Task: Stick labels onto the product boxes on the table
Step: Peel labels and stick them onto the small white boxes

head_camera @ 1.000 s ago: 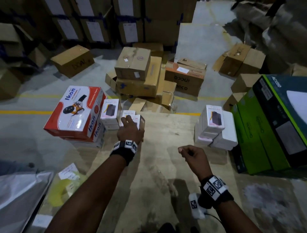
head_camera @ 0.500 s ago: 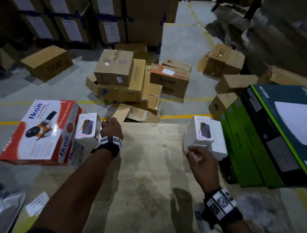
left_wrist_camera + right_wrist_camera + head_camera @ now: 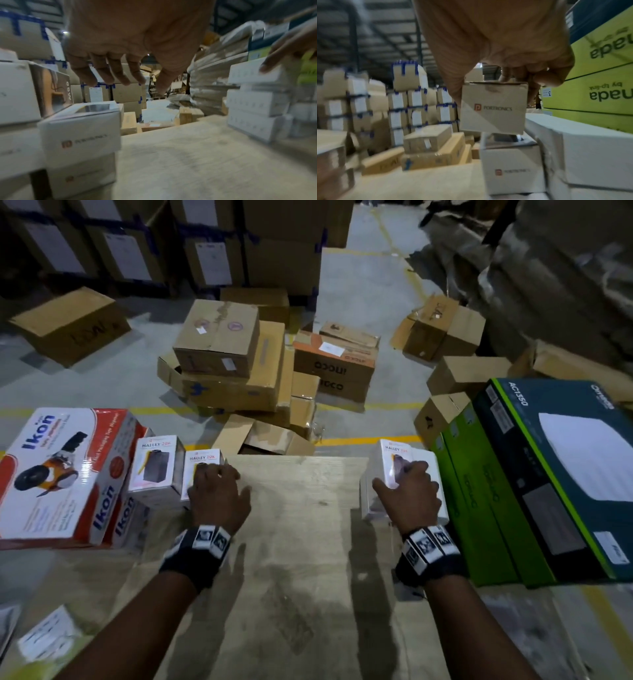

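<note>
Product box (image 3: 494, 108) gripped by right hand (image 3: 409, 494), left hand (image 3: 219, 494) spread

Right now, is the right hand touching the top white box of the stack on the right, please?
Touching. The right wrist view shows the right hand gripping the top white box, thumb on one side and fingers over its far edge, lifted slightly off the box below.

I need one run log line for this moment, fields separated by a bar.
left hand: open above left white box | right hand: grips top white box of right stack | labels: none in hands
</note>
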`<state>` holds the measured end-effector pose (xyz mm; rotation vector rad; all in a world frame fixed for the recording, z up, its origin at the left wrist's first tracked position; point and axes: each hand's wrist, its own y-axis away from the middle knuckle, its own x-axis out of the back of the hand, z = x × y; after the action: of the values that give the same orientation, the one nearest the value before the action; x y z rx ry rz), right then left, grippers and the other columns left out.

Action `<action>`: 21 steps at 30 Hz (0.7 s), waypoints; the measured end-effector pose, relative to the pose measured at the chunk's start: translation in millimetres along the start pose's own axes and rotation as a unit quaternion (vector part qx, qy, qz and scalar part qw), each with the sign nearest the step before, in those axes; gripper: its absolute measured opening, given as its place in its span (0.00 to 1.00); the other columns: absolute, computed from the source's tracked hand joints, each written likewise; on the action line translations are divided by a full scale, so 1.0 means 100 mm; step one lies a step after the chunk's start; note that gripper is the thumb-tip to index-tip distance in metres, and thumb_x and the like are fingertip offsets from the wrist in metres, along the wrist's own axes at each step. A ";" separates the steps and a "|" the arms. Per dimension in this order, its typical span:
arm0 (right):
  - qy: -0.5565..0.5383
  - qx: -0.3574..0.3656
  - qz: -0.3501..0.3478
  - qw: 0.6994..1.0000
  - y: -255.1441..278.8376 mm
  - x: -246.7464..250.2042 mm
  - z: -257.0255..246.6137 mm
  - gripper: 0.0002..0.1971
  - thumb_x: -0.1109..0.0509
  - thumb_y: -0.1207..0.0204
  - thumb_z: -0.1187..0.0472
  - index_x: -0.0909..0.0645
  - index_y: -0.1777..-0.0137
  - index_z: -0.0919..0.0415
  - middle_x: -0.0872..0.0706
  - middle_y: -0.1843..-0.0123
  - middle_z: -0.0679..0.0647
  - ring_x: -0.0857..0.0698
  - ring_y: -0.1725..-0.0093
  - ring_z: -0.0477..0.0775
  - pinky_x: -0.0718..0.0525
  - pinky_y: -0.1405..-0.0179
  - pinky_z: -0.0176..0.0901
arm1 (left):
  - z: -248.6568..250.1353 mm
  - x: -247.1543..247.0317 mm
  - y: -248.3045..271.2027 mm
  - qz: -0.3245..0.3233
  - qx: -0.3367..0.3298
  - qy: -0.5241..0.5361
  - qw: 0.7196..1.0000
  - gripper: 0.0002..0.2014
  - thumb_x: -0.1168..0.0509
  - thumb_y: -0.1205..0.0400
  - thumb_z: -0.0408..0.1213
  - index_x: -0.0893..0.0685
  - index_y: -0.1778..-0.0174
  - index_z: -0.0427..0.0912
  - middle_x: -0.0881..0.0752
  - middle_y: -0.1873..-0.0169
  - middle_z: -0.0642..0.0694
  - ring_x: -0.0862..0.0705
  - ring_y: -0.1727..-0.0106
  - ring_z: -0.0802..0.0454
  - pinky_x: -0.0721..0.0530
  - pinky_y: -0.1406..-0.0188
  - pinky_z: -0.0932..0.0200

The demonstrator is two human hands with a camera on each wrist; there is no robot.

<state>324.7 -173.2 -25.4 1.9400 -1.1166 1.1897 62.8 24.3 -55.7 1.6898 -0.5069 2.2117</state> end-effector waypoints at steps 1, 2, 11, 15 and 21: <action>-0.061 0.032 -0.002 0.998 0.10 0.05 0.01 0.30 0.22 0.29 0.43 0.27 0.36 0.59 0.21 0.39 0.61 0.18 0.42 0.69 0.18 0.46 0.59 | 0.00 -0.01 0.13 -0.004 -0.010 0.073 0.997 0.15 0.25 0.25 0.46 0.20 0.49 0.44 0.22 0.44 0.37 0.25 0.34 0.32 0.22 0.46 0.39; -0.144 0.046 -0.020 0.988 0.22 0.11 0.01 0.27 0.20 0.28 0.46 0.26 0.37 0.58 0.20 0.40 0.60 0.17 0.44 0.66 0.17 0.47 0.56 | 0.02 -0.02 0.27 -0.017 -0.023 0.145 0.989 0.13 0.26 0.24 0.47 0.20 0.49 0.48 0.21 0.44 0.40 0.25 0.33 0.35 0.22 0.42 0.41; -0.668 -0.153 -0.424 0.592 1.36 0.06 0.26 0.40 0.09 0.48 0.52 0.15 0.35 0.67 0.12 0.40 0.68 0.11 0.49 0.66 0.10 0.56 0.57 | 0.40 0.26 1.18 -0.327 0.064 0.636 0.696 0.29 0.21 0.32 0.47 0.17 0.34 0.51 0.09 0.42 0.52 0.13 0.38 0.54 0.16 0.35 0.48; -0.654 -0.131 -0.448 0.595 1.61 0.07 0.32 0.31 0.15 0.40 0.54 0.12 0.35 0.64 0.14 0.32 0.69 0.11 0.40 0.67 0.09 0.47 0.60 | 0.38 0.45 1.39 -0.377 0.041 0.661 0.648 0.35 0.19 0.33 0.48 0.20 0.29 0.47 0.12 0.35 0.49 0.15 0.32 0.48 0.15 0.35 0.49; -0.544 -0.046 -0.398 0.737 1.75 0.13 0.22 0.15 0.36 0.14 0.66 0.18 0.30 0.67 0.17 0.31 0.73 0.15 0.38 0.66 0.15 0.39 0.65 | 0.34 0.75 1.59 -0.331 -0.002 0.632 0.701 0.32 0.21 0.32 0.44 0.19 0.30 0.44 0.12 0.37 0.48 0.14 0.36 0.51 0.14 0.47 0.58</action>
<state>182.9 -277.6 -12.5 2.6118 -0.5657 -0.5732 1.0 -130.1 10.1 -0.0386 0.4094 2.1061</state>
